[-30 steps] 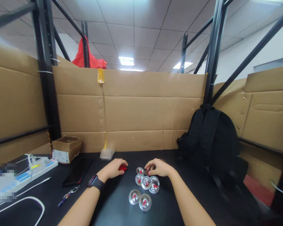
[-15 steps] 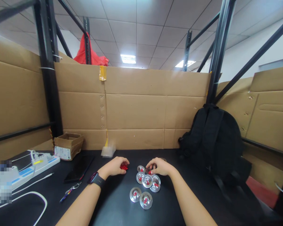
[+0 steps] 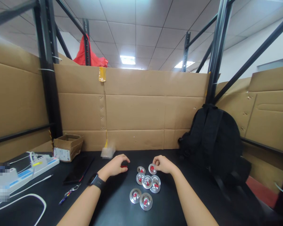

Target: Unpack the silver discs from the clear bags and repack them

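- Metal discs [image 3: 147, 182]: eight in all, round and silvery, each with red at its middle, grouped just below the centre of the frame. Seven are on the black bench [image 3: 115, 202]; one is in the right hand [image 3: 164, 164].
- Right hand, one disc: its fingers pinch the raised disc [image 3: 152, 169] by its right edge, face toward the camera, at the upper right of the group.
- Bench discs, seven: one smaller-looking at the upper left of the group; four in a cluster below it, the two at the right overlapping; two side by side at the bottom, edges touching or nearly so.
- Left hand [image 3: 114, 165], left of the discs: its fingers are curled, with one patch of red material [image 3: 124, 166] showing between thumb and forefinger. I cannot tell whether they press on it, nor how many pieces there are.
- Watch [image 3: 97, 182]: one, dark, on the left wrist.
- Lower left of the frame: one white power strip [image 3: 49, 164], two white cables in front of it, one key ring [image 3: 70, 192], one flat black device [image 3: 77, 171] and one opened cardboard box [image 3: 72, 147].
- Clear packet [image 3: 108, 153]: one, beyond the left hand, near the cardboard wall [image 3: 134, 113].
- Backpack [image 3: 219, 141]: one, black, at the right of the frame.
- Red cloth [image 3: 91, 56]: one, upper left.
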`<state>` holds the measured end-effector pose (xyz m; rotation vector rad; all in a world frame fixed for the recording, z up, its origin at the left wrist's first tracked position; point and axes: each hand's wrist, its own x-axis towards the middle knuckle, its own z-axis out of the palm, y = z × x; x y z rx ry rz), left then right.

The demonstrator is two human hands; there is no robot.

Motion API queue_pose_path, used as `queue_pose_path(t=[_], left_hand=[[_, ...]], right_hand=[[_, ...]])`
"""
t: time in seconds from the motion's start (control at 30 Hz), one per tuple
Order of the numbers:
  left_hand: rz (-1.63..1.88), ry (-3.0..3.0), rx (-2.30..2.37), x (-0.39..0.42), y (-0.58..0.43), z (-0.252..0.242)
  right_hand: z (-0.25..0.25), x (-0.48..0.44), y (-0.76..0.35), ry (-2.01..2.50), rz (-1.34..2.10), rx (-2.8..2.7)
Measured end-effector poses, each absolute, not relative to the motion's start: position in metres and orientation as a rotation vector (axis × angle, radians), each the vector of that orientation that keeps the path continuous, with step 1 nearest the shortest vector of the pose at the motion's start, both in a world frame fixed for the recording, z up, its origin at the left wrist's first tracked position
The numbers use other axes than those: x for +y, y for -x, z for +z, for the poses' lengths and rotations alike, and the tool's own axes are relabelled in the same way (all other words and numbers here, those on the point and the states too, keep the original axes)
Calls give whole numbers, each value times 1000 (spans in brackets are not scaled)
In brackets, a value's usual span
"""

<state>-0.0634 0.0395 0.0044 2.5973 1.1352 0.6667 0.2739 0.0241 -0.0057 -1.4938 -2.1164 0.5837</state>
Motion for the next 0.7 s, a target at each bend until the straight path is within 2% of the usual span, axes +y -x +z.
queue_pose_path(t=[0.37,0.7], left_hand=[[1159,-2396,926,-6,-2,24],[1345,-2062,967,2,-14,8]], right_hand=[[11,10,-223,1215,546,-1631],[10,-7,-183,1017,480,-1614]])
